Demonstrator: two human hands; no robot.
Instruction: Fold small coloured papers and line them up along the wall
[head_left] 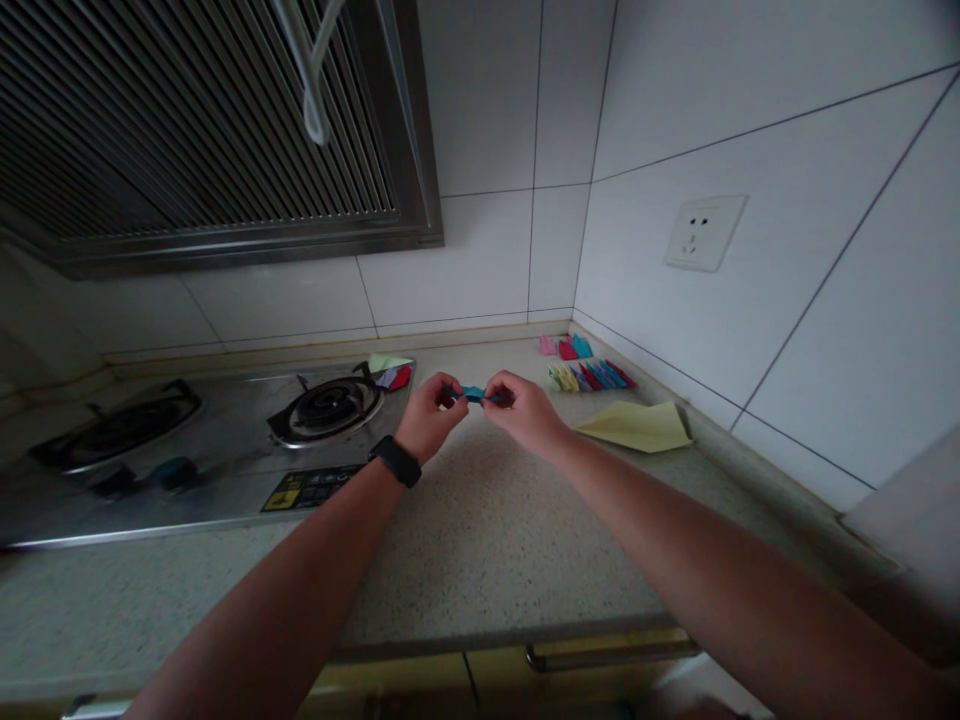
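Between my two hands, above the speckled countertop (480,540), is a small folded piece of blue paper (472,393). My left hand (435,415), with a black band on its wrist, pinches the paper's left end. The right end is pinched by the fingers of my right hand (523,408). Fingertips cover both ends, so only the paper's middle shows. Beyond my right hand lies a row of several folded paper pieces (592,376) in yellow, purple, red and blue. Behind that row sit several more folded pieces (566,347) in pink, red and blue.
A pale yellow paper sheet (637,427) lies on the right by the wall. To the left is a gas stove (232,490) with two burners; paper pieces (394,375) rest at its back right corner. A range hood (247,240) hangs above, and a socket (705,233) is on the wall.
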